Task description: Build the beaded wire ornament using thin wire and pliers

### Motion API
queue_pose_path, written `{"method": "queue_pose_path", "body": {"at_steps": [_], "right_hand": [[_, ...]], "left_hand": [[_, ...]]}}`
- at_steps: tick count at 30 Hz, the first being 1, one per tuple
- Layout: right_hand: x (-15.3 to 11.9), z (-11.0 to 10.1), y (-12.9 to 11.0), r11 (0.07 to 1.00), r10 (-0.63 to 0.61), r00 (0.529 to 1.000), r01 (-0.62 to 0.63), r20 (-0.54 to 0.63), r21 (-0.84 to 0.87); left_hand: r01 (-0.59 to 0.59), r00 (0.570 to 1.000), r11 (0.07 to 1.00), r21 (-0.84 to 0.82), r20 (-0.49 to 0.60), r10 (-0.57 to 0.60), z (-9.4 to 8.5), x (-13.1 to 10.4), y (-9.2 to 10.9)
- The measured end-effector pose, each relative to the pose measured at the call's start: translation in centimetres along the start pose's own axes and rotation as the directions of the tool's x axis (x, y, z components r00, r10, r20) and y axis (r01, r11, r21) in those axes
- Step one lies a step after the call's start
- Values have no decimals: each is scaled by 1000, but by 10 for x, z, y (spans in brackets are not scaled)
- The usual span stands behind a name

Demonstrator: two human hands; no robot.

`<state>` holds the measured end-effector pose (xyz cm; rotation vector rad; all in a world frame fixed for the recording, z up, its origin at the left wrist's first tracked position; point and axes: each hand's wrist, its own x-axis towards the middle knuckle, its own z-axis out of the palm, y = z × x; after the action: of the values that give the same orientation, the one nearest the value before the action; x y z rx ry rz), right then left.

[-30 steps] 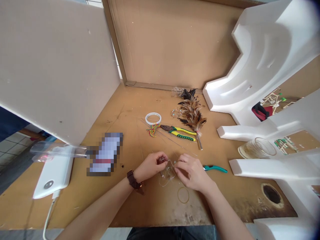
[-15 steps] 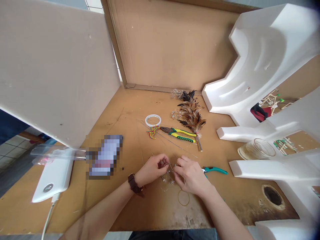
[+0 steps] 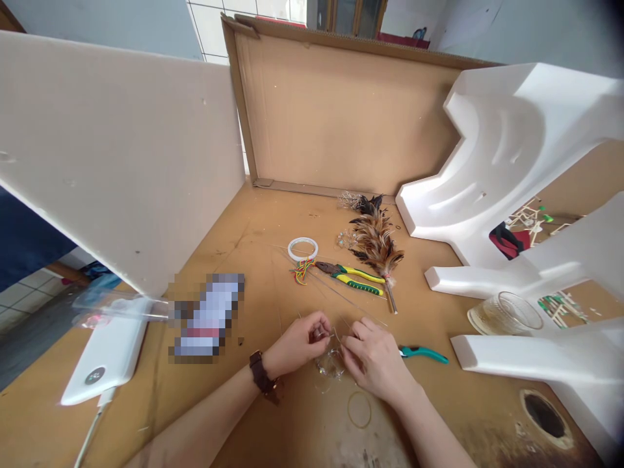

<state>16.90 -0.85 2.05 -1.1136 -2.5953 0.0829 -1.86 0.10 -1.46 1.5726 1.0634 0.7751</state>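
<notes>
Close together over the table, my two hands pinch at a small piece of thin wire work with clear beads (image 3: 329, 369). My left hand (image 3: 303, 339), with a dark watch (image 3: 262, 372) at its wrist, is closed with thumb and forefinger on thin wire. Just to the right, my right hand (image 3: 371, 354) is closed with its fingertips on the wire; their exact hold is partly hidden. A gold-coloured ring (image 3: 359, 409) lies below the right hand. Teal-handled pliers (image 3: 424, 353) lie right of it, their head mostly covered.
Beyond the hands lie yellow-green pliers (image 3: 358, 281), a white tape roll (image 3: 302, 249), coloured threads (image 3: 303, 271) and a feather duster (image 3: 377, 240). Left are a blurred phone (image 3: 209, 315) and white power bank (image 3: 110, 348). White foam (image 3: 507, 354) and a glass (image 3: 507, 314) stand right.
The view has tilted up, so everything sits lower in the picture. Both hands keep nearly the same pinch on the wire, with only slight finger movement.
</notes>
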Motion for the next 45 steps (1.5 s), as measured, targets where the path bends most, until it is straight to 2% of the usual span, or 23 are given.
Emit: {"method": "queue_pose_path", "body": {"at_steps": [8, 17, 20, 23, 27, 31, 35, 40, 43, 45], "right_hand": [[-2, -4, 0, 998, -56, 997, 54, 49, 43], [0, 2, -5, 999, -45, 996, 46, 72, -5], [-1, 1, -4, 998, -51, 996, 48, 67, 39], [-1, -1, 1, 985, -27, 998, 16, 65, 172], [0, 1, 11, 890, 90, 994, -106, 56, 444], [1, 7, 15, 770, 185, 981, -184, 62, 611], [2, 10, 13, 709, 192, 980, -179, 58, 682], [4, 13, 10, 658, 222, 972, -209, 79, 723], [5, 17, 11, 642, 305, 949, -269, 82, 718], [4, 20, 14, 612, 388, 916, -336, 99, 716]], "left_hand": [[-4, 1000, 1000, 17, -26, 5, -3, 1, 0], [5, 1000, 1000, 30, -5, -5, 0, 0, 0], [6, 1000, 999, 38, 2, -6, -2, 0, 1], [3, 998, 999, 34, 62, -5, -4, 0, 3], [-13, 993, 995, 102, 115, 1, -6, -2, 9], [-89, 996, 966, 244, 39, 82, -7, -4, 18], [-133, 988, 965, 228, -47, 147, -4, -8, 27], [-76, 997, 992, 101, -4, 77, 0, -10, 24], [-29, 999, 999, 46, -24, 30, 0, -8, 18], [-24, 998, 999, 33, -55, 26, -1, -6, 15]]}}
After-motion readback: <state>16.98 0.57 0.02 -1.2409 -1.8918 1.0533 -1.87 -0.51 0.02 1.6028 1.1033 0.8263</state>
